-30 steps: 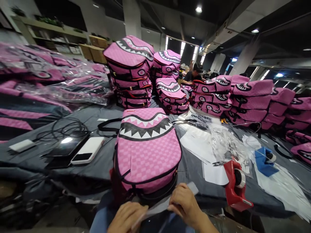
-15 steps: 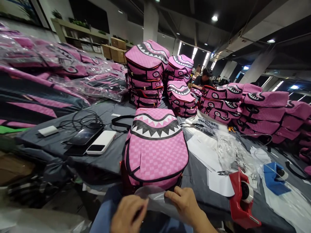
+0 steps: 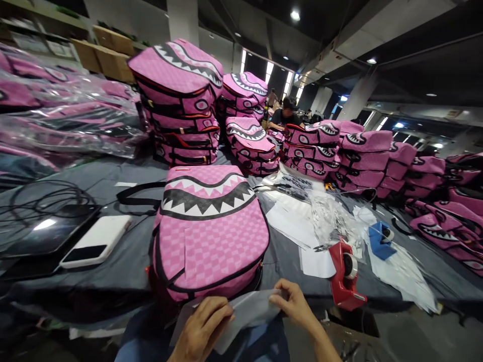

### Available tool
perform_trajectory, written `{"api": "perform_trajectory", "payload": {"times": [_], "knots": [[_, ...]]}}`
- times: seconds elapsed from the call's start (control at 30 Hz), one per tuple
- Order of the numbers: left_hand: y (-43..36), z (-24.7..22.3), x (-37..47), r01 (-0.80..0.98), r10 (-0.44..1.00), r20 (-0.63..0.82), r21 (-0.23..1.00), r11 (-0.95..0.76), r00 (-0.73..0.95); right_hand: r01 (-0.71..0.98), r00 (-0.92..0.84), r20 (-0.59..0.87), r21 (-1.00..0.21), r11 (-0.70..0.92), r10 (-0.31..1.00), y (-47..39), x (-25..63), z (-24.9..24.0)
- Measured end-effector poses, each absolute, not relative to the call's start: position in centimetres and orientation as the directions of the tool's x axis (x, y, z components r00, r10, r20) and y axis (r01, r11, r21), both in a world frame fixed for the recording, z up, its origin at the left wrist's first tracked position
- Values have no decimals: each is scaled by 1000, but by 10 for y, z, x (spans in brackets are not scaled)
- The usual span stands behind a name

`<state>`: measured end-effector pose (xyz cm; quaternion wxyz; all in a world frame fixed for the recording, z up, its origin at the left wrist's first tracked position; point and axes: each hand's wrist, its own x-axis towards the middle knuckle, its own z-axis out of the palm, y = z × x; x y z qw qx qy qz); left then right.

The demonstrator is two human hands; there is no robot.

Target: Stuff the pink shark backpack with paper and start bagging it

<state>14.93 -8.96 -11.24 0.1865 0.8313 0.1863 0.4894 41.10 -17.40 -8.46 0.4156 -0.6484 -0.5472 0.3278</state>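
Note:
A pink checkered backpack [image 3: 217,246] with a shark-mouth print lies on the table in front of me, its bottom towards my lap. Just below it, a translucent plastic bag [image 3: 251,309] is stretched between my hands. My left hand [image 3: 206,327] is closed on the bag's left part, fingers pressed together. At the upper right corner, my right hand [image 3: 292,304] pinches the plastic between thumb and fingers. The lower part of the bag hangs over my lap.
Stacked pink backpacks [image 3: 181,110] stand behind. Plastic-wrapped ones [image 3: 75,125] fill the left. A white power bank [image 3: 96,241] and a phone [image 3: 53,229] lie left. At right are a red tape dispenser [image 3: 345,276], a blue one [image 3: 380,240] and paper sheets [image 3: 317,262]. A person [image 3: 287,115] works farther back.
The view has swung right, so the table's things appear farther left. My hands are farther apart, and more of the plastic bag is spread between them.

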Motion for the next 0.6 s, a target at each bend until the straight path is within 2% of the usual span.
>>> {"api": "perform_trajectory", "payload": {"times": [0.17, 0.3, 0.37, 0.47, 0.53, 0.6], "knots": [[-89, -119, 144, 107, 513, 756, 519, -848, 407, 279, 256, 86, -960, 12, 963, -135, 409, -82], [-86, -123, 142, 162, 425, 770, 398, -903, 475, 256, 205, 150, -962, 95, 967, -94, 403, -85], [-85, -123, 143, 232, 373, 751, 293, -928, 545, 288, 206, 193, -949, 129, 959, -81, 402, -92], [-85, -123, 147, 360, 354, 716, 152, -920, 602, 387, 301, 275, -910, 147, 913, -78, 402, -102], [-85, -123, 149, 403, 352, 705, 101, -909, 616, 503, 383, 402, -846, 177, 832, -89, 401, -105], [-85, -123, 149, 413, 351, 697, 86, -907, 625, 661, 406, 584, -719, 215, 703, -108, 399, -104]]}}
